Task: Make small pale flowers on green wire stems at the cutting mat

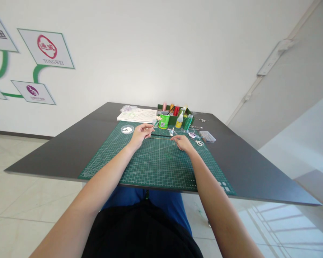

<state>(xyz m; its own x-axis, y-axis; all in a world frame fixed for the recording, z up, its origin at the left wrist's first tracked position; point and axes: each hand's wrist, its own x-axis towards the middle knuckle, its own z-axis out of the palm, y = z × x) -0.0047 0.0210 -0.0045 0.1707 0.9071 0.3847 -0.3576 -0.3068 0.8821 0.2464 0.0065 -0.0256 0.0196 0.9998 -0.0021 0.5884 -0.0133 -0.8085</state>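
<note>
My left hand [142, 136] is closed in a pinch over the cutting mat, holding a small flower-like piece [158, 118] with a pale top and a green stem. To its right, the fingertips of my right hand [182, 142] are pressed together, and what they grip is too small to make out. Between the hands lies a thin dark rod [161, 135], with a fine pale line running just below it. A small shiny ornament [171, 132] is just beyond my right fingers. Both hands are above the green cutting mat [156, 163].
Behind the hands stand a bright green can [164, 121], a yellow-labelled glue bottle [179, 120] and a dark green box [159, 106] of coloured spools. A round dish [127, 129] is left; white scissors [199, 143] and a clear case [207, 136] are right. White padded sheets [142, 115] lie behind.
</note>
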